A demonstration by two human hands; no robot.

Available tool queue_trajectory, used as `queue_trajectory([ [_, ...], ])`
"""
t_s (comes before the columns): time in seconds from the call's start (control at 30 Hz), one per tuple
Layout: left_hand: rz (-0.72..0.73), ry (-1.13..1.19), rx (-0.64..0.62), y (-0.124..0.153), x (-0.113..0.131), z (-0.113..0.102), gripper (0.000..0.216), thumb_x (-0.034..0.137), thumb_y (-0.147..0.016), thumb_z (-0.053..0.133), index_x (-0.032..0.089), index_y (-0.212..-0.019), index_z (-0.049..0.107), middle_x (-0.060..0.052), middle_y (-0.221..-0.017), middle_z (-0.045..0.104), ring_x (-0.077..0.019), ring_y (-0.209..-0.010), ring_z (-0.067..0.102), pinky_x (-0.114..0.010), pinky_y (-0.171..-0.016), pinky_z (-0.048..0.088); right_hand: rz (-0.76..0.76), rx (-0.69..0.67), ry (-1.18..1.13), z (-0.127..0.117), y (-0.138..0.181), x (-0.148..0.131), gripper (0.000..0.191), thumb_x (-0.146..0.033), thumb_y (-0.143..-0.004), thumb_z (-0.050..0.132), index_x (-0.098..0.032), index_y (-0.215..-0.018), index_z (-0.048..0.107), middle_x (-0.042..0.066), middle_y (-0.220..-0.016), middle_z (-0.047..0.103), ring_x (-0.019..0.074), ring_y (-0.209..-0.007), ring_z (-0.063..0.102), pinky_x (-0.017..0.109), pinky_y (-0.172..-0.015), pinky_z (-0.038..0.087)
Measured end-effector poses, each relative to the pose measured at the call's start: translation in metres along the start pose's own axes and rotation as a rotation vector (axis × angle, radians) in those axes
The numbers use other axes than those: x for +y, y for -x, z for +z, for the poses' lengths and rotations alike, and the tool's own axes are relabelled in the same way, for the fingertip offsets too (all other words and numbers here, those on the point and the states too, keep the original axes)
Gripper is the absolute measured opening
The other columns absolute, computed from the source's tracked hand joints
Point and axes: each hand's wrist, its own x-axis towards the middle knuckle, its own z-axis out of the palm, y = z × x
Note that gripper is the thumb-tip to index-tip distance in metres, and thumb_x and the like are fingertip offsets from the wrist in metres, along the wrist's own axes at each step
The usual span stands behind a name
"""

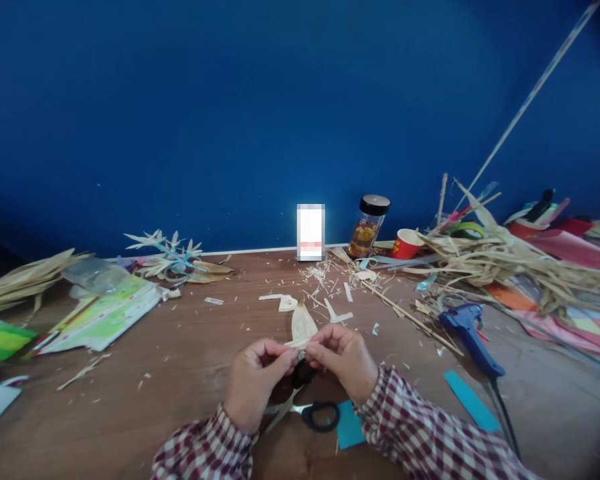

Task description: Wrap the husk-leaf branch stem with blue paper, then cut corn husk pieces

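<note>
Left hand and right hand both pinched a thin, pale, husk-like strip. Black-handled metal scissors lay at its 6 o'clock, corded blue glue gun at 3.

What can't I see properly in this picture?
In the head view:
The ends of the pale strip: covered by the left hand and right hand.
The tips of the scissors: behind the left arm.
The white thing: blurred into squares.
Writing on the red cup: too small.
The green thing: cut off by the left edge.
</note>
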Motion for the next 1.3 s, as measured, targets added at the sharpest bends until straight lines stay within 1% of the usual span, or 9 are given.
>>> queue_trajectory([
  [0.2,0.011,0.041,-0.026,0.002,0.003,0.003,0.024,0.029,-0.063,0.070,0.015,-0.066,0.051,0.002,-0.054,0.062,-0.0096,-0.051,0.055,-0.019,-0.050,0.042,0.016,0.011,0.046,0.003,0.000,-0.003,0.026,-0.034,-0.064,0.070,-0.015,-0.069,0.052,-0.004,-0.054,0.059,0.0088,-0.049,0.055,0.018,-0.045,0.040],
  [0.3,0.000,0.115,-0.068,0.002,0.006,0.004,0.032,0.026,-0.064,0.070,0.019,-0.083,0.046,0.004,-0.055,0.063,-0.0113,-0.055,0.059,-0.021,-0.054,0.046,-0.009,0.029,0.036,0.004,0.000,-0.005,0.030,-0.033,-0.064,0.070,-0.018,-0.069,0.045,-0.006,-0.053,0.056,0.0084,-0.047,0.053,0.019,-0.046,0.039],
  [0.4,-0.065,0.117,-0.111,0.002,0.009,0.004,0.047,0.026,-0.067,0.068,0.018,-0.105,0.042,0.002,-0.062,0.066,-0.0132,-0.062,0.063,-0.024,-0.059,0.050,-0.044,0.047,0.028,0.002,-0.001,-0.006,0.034,-0.032,-0.064,0.069,-0.021,-0.072,0.038,-0.009,-0.054,0.053,0.0084,-0.044,0.050,0.019,-0.043,0.037],
  [0.5,-0.121,0.156,-0.162,0.001,0.011,0.003,0.052,0.027,-0.070,0.065,0.017,-0.115,0.040,-0.002,-0.070,0.067,-0.0146,-0.069,0.064,-0.025,-0.063,0.051,-0.053,0.049,0.072,-0.002,-0.003,-0.005,0.033,-0.030,-0.065,0.067,-0.022,-0.074,0.036,-0.009,-0.054,0.050,0.0081,-0.043,0.047,0.019,-0.042,0.034],
  [0.63,-0.171,0.200,-0.159,0.001,0.014,0.003,0.048,0.028,-0.072,0.063,0.015,-0.114,0.044,-0.005,-0.075,0.068,-0.0143,-0.068,0.064,-0.024,-0.061,0.052,-0.061,0.035,0.095,-0.005,-0.003,-0.006,0.031,-0.027,-0.067,0.065,-0.022,-0.075,0.035,-0.010,-0.055,0.048,0.0072,-0.043,0.046,0.019,-0.042,0.033],
  [0.83,-0.172,0.135,-0.146,0.001,0.010,0.004,0.051,0.030,-0.065,0.070,0.014,-0.108,0.047,-0.002,-0.067,0.067,-0.0124,-0.061,0.063,-0.022,-0.056,0.051,-0.059,0.019,0.102,0.000,0.000,-0.011,0.031,-0.026,-0.066,0.065,-0.022,-0.074,0.036,-0.010,-0.056,0.046,0.0055,-0.042,0.040,0.018,-0.041,0.030],
  [1.0,-0.180,0.120,-0.127,0.000,0.007,0.005,0.050,0.030,-0.059,0.074,0.014,-0.101,0.051,0.001,-0.060,0.065,-0.0113,-0.056,0.061,-0.021,-0.055,0.050,-0.056,0.007,0.104,-0.001,0.002,-0.008,0.032,-0.028,-0.067,0.066,-0.021,-0.078,0.037,-0.008,-0.059,0.050,0.0066,-0.046,0.044,0.019,-0.044,0.034],
  [1.17,-0.163,0.110,-0.131,0.000,0.006,0.004,0.050,0.027,-0.059,0.074,0.015,-0.102,0.051,0.003,-0.061,0.063,-0.0122,-0.059,0.062,-0.023,-0.058,0.050,-0.011,-0.029,0.032,-0.004,0.000,-0.005,0.033,-0.031,-0.068,0.067,-0.022,-0.078,0.037,-0.006,-0.060,0.056,0.0077,-0.048,0.049,0.020,-0.046,0.039],
  [1.3,-0.133,0.093,-0.146,0.000,0.006,0.003,0.049,0.027,-0.059,0.073,0.015,-0.102,0.050,0.003,-0.060,0.063,-0.0117,-0.058,0.060,-0.022,-0.057,0.049,0.008,-0.030,0.000,-0.005,-0.001,-0.005,0.034,-0.032,-0.067,0.068,-0.021,-0.079,0.038,-0.006,-0.060,0.057,0.0076,-0.048,0.050,0.020,-0.047,0.040],
])
